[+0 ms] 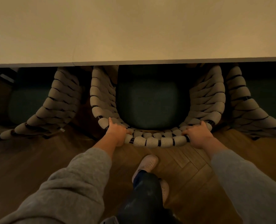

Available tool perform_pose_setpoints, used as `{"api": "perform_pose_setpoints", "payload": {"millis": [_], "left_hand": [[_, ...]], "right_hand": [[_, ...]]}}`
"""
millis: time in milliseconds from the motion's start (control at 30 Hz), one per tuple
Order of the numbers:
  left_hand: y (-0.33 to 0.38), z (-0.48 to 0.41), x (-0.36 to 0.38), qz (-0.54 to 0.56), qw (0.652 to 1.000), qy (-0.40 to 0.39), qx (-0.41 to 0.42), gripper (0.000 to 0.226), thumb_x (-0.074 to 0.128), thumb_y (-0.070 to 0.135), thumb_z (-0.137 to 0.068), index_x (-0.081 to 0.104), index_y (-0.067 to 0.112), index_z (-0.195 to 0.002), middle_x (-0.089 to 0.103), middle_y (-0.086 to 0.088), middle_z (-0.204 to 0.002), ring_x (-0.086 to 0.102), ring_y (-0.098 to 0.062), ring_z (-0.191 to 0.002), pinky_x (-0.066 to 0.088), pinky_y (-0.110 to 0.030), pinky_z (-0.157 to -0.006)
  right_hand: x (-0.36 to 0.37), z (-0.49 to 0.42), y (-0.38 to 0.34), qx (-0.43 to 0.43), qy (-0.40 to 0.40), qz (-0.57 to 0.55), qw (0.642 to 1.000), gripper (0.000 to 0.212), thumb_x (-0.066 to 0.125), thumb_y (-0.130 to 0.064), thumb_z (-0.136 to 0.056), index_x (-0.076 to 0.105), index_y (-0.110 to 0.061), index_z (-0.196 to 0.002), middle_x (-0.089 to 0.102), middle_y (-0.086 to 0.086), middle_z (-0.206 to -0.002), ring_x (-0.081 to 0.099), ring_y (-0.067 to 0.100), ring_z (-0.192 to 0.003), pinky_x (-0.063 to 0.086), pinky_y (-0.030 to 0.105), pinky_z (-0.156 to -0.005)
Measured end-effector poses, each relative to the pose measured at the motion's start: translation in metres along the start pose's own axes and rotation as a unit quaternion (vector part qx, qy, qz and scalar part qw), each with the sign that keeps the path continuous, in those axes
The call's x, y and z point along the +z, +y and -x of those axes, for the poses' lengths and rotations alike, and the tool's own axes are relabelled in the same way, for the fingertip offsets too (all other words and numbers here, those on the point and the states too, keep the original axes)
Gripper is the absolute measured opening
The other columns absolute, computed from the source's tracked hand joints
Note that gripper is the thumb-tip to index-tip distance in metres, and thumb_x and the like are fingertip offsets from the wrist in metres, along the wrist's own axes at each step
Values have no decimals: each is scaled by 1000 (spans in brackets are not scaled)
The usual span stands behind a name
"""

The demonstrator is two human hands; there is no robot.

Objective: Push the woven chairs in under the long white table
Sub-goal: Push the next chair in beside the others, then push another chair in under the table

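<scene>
Both hands gripped the curved back rim of the middle woven chair [151, 141]: our left hand [117, 132] curled round its left end with 1 finger laid along the weave, and our right hand [197, 135] wrapped over its right end. The chair's dark green cushion [148, 102] ran forward under the edge of the long white table [134, 29], while its back stood out on our side. 2 more seats flanked it, the left woven chair [61, 97] and the right woven chair [240, 101], both with their fronts under the same edge. The tabletop was smooth and pale, tinted yellow by dim, warm light. Below lay a brown wooden floor [190, 162] with herringbone boards, where 1 pale perforated shoe [147, 164] stood just behind the chair. Grey sleeves [79, 183] covered our arms.
</scene>
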State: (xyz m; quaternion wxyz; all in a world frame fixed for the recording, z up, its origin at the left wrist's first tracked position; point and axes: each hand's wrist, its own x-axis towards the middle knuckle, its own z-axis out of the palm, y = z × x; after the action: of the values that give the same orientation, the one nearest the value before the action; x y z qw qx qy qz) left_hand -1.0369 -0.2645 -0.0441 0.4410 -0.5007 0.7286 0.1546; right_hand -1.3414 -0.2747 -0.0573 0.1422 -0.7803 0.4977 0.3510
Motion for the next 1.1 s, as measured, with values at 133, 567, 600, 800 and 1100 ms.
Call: {"api": "perform_pose_setpoints", "payload": {"millis": [133, 567, 600, 800, 1100], "left_hand": [[0, 0, -3, 7, 1000, -11, 5, 60, 52, 28, -96, 27, 37, -151, 36, -1, -153, 35, -31, -138, 5, -69, -112], [36, -43, -98, 199, 961, -184, 53, 101, 77, 58, -69, 25, 35, -152, 20, 1, -159, 21, -32, -145, 26, -54, -114], [50, -48, -113, 210, 965, -145, 62, 95, 74, 58, -72, 27, 33, -151, 24, 0, -158, 22, -30, -144, 20, -56, -116], [165, -65, -192, 222, 943, 228, 101, 49, 52, 39, -95, 47, 23, -141, 52, -5, -138, 47, -24, -128, 7, -58, -117], [364, -70, -258, 140, 917, 349, 134, 58, 54, 45, -93, 39, 24, -145, 37, -5, -150, 26, -25, -143, 9, -52, -119]], "right_hand": [[-2, 1, -3, 10, -6, 10, 1000, 33, 52, -27, -95, 52, -38, -126, 60, -6, -119, 52, 21, -119, 22, 51, -111], [25, 34, 47, -28, 123, -140, 982, 89, 64, -41, -88, 5, -37, -155, 7, 3, -164, -4, 22, -151, -8, 50, -120], [33, 42, 65, -10, 139, -153, 978, 90, 63, -45, -87, 4, -37, -155, 7, 2, -164, -4, 21, -151, -8, 49, -120], [84, 88, 195, 138, 223, -229, 937, 92, 69, -49, -83, 14, -31, -155, 24, 9, -160, 15, 27, -149, 7, 48, -121], [189, 146, 394, 149, 131, -209, 958, 85, 63, -54, -86, 19, -30, -154, 25, 6, -159, 15, 23, -149, 8, 45, -121]]}}
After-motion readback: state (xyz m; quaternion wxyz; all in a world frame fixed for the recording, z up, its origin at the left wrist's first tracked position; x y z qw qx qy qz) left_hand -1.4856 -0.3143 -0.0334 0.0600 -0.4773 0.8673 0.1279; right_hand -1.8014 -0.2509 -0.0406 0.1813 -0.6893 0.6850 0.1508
